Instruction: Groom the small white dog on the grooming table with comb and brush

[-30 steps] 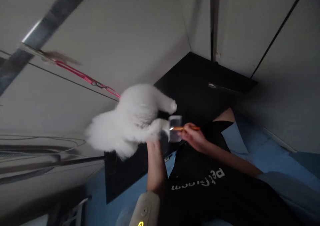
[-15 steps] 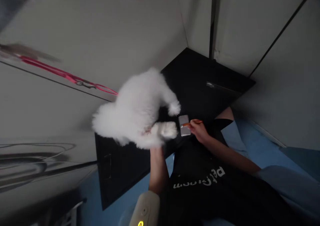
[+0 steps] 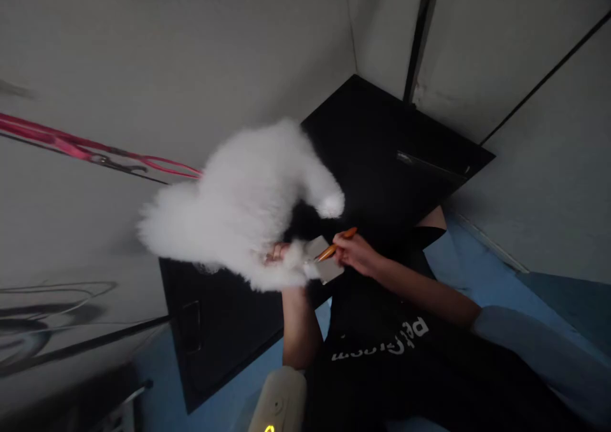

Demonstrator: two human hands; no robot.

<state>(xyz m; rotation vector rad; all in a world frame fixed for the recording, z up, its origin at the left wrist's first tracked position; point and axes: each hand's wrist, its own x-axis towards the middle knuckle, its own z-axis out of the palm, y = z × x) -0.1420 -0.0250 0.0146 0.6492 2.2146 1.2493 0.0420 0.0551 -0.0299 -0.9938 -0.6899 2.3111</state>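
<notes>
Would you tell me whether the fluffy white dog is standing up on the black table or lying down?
Standing: the fluffy white dog is upright on the black table, one paw lifted in the left hand.

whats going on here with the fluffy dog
A person stands over a small white dog on a black table. The left hand holds one of its legs, while the right hand works a slicker brush with an orange handle against the fur. A pink leash runs off to the left.
</notes>
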